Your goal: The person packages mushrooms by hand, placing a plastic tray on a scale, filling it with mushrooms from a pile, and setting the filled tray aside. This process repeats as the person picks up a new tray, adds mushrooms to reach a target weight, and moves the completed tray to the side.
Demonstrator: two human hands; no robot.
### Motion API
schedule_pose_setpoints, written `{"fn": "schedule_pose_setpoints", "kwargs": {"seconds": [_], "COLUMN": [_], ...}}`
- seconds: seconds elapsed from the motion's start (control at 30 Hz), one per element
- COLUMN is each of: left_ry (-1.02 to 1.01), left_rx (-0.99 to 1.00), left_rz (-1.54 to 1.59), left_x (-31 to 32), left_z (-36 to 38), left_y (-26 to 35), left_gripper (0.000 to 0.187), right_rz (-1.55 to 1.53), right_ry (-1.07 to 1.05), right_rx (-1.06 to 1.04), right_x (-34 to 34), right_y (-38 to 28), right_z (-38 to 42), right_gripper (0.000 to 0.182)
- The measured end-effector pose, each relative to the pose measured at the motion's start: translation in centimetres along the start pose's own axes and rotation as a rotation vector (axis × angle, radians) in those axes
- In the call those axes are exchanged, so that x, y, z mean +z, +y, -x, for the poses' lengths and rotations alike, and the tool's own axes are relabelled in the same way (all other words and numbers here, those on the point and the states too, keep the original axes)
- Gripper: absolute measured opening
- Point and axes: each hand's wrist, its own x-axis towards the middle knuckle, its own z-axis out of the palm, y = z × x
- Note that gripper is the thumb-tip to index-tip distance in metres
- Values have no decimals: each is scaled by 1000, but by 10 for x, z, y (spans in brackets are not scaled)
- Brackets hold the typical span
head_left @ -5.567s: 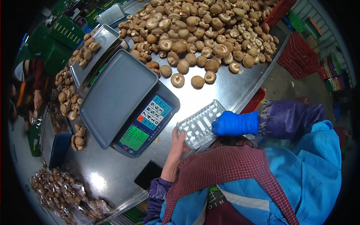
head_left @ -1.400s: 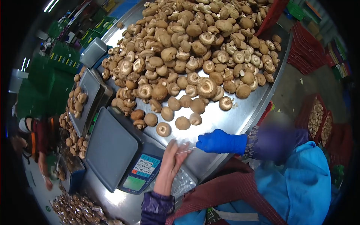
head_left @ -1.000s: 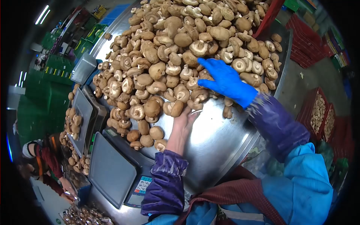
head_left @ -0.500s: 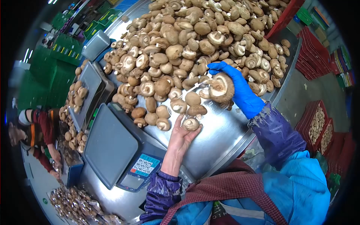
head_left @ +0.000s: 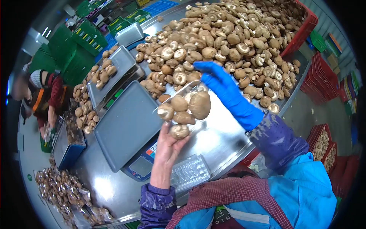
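Observation:
My bare left hand [head_left: 167, 150] holds a clear plastic tray [head_left: 183, 92] from its near side, with several brown mushrooms in it and one pale-stemmed mushroom [head_left: 179, 131] by my fingertips. A large mushroom [head_left: 199, 105] lies at the tray's right side. My right hand [head_left: 230, 95], in a blue glove, is just to the right of the tray, fingers apart and holding nothing. Beyond both hands spreads a big heap of mushrooms [head_left: 225, 42]. To the left is a scale [head_left: 127, 124] with a bare grey platform.
An empty clear tray [head_left: 190, 171] lies on the metal table [head_left: 219, 147] near my body. A second scale [head_left: 114, 76] stands farther left, with mushrooms. Packed mushrooms [head_left: 65, 191] lie lower left. A co-worker [head_left: 42, 91] is at the left. Red crates [head_left: 320, 78] stand right.
The large mushroom has left my right hand and lies in the tray; that hand has opened. My left hand and tray have shifted left, toward the scale. The view has turned, showing the empty tray.

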Motion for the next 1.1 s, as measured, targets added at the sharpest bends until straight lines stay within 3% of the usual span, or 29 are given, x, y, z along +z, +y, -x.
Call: {"fn": "schedule_pose_setpoints", "kwargs": {"seconds": [0.07,0.17,0.23,0.33,0.43,0.6,0.67,0.73,0.8,0.87,0.93,1.07,1.1], "left_ry": [6,61,133,310,380,506,593,605,631,617,577,572,548], "left_rx": [32,103,144,178,222,247,327,369,546,645,749,825,769], "left_rz": [-100,-134,-132,-283,-445,-721,-897,-981,-1197,-1328,-1465,-1638,-1693], "left_x": [-20,-70,-95,-120,-144,-178,-178,-166,-151,-144,-134,-113,-111], "left_z": [18,36,44,49,55,71,73,74,71,64,54,32,27], "left_y": [26,59,79,105,122,132,130,130,127,123,120,119,116], "left_gripper": [70,74,75,75,63,44,43,50,63,70,77,84,84], "right_rz": [-42,110,118,490,885,1202,1125,1067,951,416,192,144,337], "right_ry": [-7,-77,-85,-152,-195,-329,-433,-322,-304,-292,-450,-666,-684], "right_rx": [45,11,264,182,-134,-78,-15,-7,-80,16,88,57,-17], "right_x": [-10,-28,-20,-10,-4,0,0,-7,15,69,124,189,199], "right_y": [-10,32,50,99,145,167,161,177,151,100,54,56,68], "right_z": [-5,-8,-3,-2,-25,-50,-62,-72,-84,-86,-79,-57,-52], "right_gripper": [27,27,30,36,47,63,61,59,57,55,53,51,51]}}
